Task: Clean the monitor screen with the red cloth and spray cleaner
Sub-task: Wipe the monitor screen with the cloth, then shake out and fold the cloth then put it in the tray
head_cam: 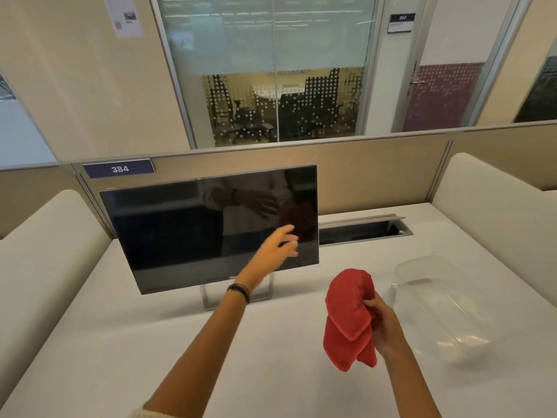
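A dark monitor (193,227) stands tilted on its stand at the back left of the white desk (150,342). My left hand (278,247) is stretched out in front of the screen's lower right corner, fingers apart and holding nothing. My right hand (384,324) grips the bunched red cloth (349,318), which hangs above the desk to the right of the monitor. No spray bottle shows in this view.
A clear plastic tub (446,300) lies on the desk just right of my right hand. A cable slot (361,230) is cut into the desk behind it. Low beige partitions (376,173) and padded side panels enclose the desk.
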Demonstrator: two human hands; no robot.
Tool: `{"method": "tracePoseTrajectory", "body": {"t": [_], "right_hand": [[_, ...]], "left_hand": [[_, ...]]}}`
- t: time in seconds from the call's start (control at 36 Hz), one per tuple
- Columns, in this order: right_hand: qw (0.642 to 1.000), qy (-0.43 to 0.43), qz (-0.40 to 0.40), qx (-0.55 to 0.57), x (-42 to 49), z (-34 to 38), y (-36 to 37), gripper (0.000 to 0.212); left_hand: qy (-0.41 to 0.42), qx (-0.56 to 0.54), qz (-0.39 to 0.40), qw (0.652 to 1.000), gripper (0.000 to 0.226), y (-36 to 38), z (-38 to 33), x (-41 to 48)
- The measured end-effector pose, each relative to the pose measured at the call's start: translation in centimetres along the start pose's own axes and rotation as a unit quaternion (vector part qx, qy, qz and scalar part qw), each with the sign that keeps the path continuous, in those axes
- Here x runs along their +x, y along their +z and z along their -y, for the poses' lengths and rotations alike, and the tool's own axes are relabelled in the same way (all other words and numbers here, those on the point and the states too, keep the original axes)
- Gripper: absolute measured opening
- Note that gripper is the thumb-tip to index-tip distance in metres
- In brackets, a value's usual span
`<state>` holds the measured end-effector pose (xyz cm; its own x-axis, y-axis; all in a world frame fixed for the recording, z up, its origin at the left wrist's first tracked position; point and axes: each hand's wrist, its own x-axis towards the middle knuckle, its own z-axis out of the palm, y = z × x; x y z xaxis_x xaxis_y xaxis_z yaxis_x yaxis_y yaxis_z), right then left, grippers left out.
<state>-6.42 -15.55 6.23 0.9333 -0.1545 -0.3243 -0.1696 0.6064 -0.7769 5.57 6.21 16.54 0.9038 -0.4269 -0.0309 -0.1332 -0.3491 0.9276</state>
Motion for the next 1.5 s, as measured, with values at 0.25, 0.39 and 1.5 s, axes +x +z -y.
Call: {"method": "tracePoseTrajectory", "body": {"t": [0.25, 0.39, 1.5], "right_hand": [[0.983, -0.035, 0.101, -0.147, -2.7, 2.8, -0.8, 0.052], [0.98, -0.042, 0.085, -0.173, -3.5, 3.6, -2.4, 0.053], [0.89, -0.278, -0.121, -0.34, -5.3, 12.9, -10.6, 0.014]], "left_hand": [[0.059, 0.121, 0.237, 0.962, 0.039, 7.8, -1.7, -0.9], [0.052, 0.141, 0.256, 0.955, 0.038, 10.0, -2.1, -0.9], [0.001, -0.016, 0.228, 0.974, 0.031, 20.4, -5.5, -0.8]]}}
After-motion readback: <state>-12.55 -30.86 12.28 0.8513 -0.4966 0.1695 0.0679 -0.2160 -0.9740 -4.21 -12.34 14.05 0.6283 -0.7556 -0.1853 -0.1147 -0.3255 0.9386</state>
